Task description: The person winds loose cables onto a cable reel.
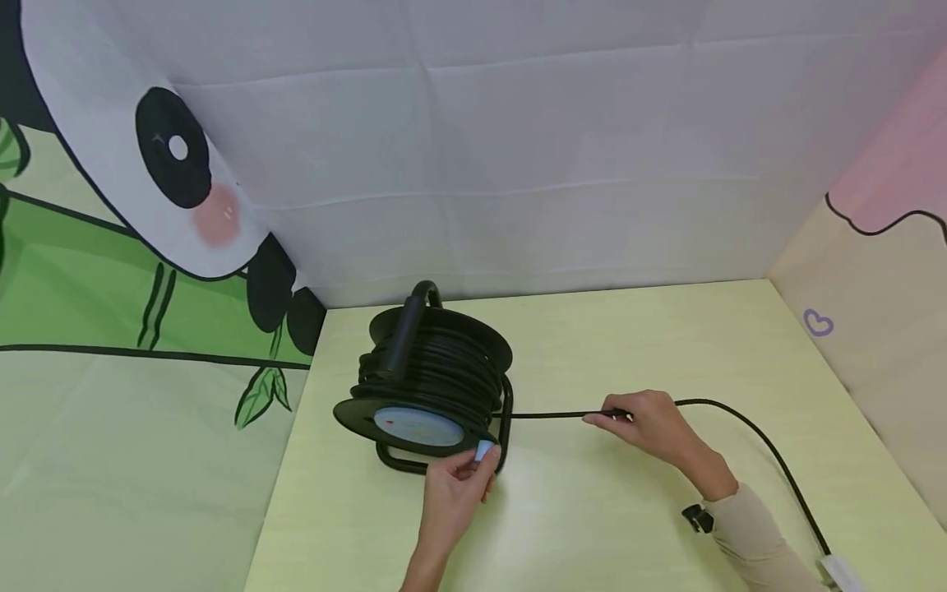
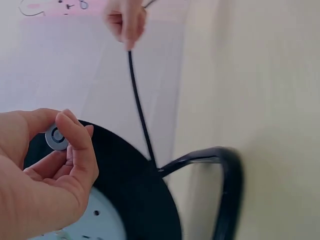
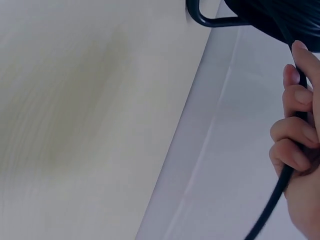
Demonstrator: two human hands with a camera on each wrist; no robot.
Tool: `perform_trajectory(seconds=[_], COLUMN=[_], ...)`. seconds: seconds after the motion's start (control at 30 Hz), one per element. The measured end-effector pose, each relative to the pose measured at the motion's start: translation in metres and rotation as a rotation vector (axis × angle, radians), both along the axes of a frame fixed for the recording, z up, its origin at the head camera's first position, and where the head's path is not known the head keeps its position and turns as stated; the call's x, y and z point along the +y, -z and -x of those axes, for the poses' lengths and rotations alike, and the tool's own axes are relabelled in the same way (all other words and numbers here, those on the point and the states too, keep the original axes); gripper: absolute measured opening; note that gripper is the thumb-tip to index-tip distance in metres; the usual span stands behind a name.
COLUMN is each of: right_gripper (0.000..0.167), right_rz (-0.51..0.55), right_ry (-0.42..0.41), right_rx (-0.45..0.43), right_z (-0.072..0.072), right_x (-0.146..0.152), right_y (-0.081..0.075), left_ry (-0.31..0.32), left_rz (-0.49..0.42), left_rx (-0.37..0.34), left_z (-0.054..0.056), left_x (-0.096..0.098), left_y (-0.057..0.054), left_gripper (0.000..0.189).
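Note:
A black cable reel (image 1: 436, 362) stands on the table, wound with many turns of black cable and set on a tubular frame. On its near flange sits a pale blue round plate (image 1: 418, 426). My left hand (image 1: 459, 489) pinches a small light-blue knob (image 1: 484, 449) at the edge of that flange; its round end shows in the left wrist view between thumb and fingers. To the right, my right hand (image 1: 647, 423) grips the black cable (image 1: 551, 415), which runs taut from the reel. The right wrist view shows the fingers (image 3: 292, 132) curled round the cable.
Beyond my right hand the cable curves down to a white block (image 1: 842, 571) at the lower right edge. The pale yellow table (image 1: 592, 345) meets a white cloth backdrop (image 1: 518, 164) behind, with printed cloth at both sides. A small black device (image 1: 698, 519) is by the right sleeve.

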State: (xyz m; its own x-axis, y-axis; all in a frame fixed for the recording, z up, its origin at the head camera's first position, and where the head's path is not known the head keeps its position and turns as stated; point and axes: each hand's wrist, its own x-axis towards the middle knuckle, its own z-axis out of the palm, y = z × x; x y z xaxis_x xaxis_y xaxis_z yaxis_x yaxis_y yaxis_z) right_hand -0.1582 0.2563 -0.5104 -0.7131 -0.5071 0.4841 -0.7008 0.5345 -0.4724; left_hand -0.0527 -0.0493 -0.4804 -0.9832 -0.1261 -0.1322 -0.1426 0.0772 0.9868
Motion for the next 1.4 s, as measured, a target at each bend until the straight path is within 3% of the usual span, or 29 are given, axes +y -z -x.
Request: perform_trajectory(seconds=[0.27,0.4,0.6,0.77,1.0,1.4], right_gripper=[0.02,0.019,0.025,0.028,0.027,0.027], right_rz=[0.009,0.01,-0.006,-0.002,0.002,0.037], right_ry=[0.072,0.086,0.078,0.092,0.131,0.124], right_rx=[0.094,0.089,0.043,0.018,-0.01,-0.127], right_z=[0.01,0.012,0.01,0.008,0.006,0.0], right_x=[0.019,0.024,0.023,0.023,0.03,0.037], right_y=[-0.011,-0.014,-0.014,-0.014,-0.014,-0.003], left_ry=[-0.015,-0.046,-0.06,-0.097,-0.163,-0.269], left_rz=[0.081,0.133,0.141,0.121,0.16,0.203], left_rx=[-0.027,-0.049,-0.06,-0.073,-0.09,-0.133], left_z=[-0.001,0.0,0.004,0.003,0.002,0.007], left_x=[-0.009,-0.02,-0.036,-0.052,-0.076,-0.111], left_y=[0.038,0.057,0.07,0.074,0.076,0.062], left_gripper=[0.026,0.024,0.02,0.022,0.028,0.034])
